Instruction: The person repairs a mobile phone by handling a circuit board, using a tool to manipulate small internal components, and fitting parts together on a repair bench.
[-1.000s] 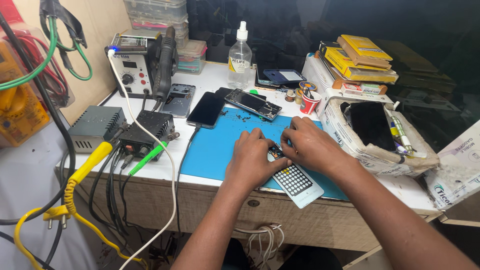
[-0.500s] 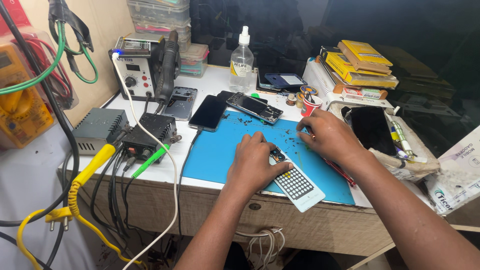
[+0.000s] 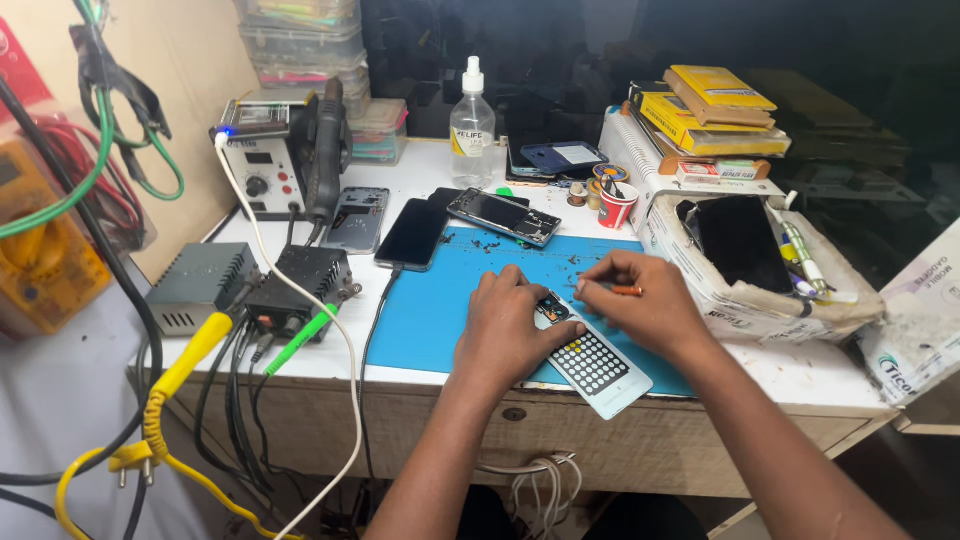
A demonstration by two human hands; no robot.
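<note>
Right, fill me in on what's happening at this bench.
A person is working at a cluttered repair bench over a blue mat. Their left hand presses down on a small pale device with a grid of dots lying at the mat's front edge. Their right hand holds a thin orange-handled tool just above the device's upper end. Several phones, one a black phone, lie further back on the mat, beside a clear spray bottle and a soldering station.

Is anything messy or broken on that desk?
Yes. Dark crumbs lie scattered on the blue mat, an opened phone lies askew at its far edge, the white box at the right is torn and crumpled, and the pale phone back under the left hand overhangs the desk edge.
</note>
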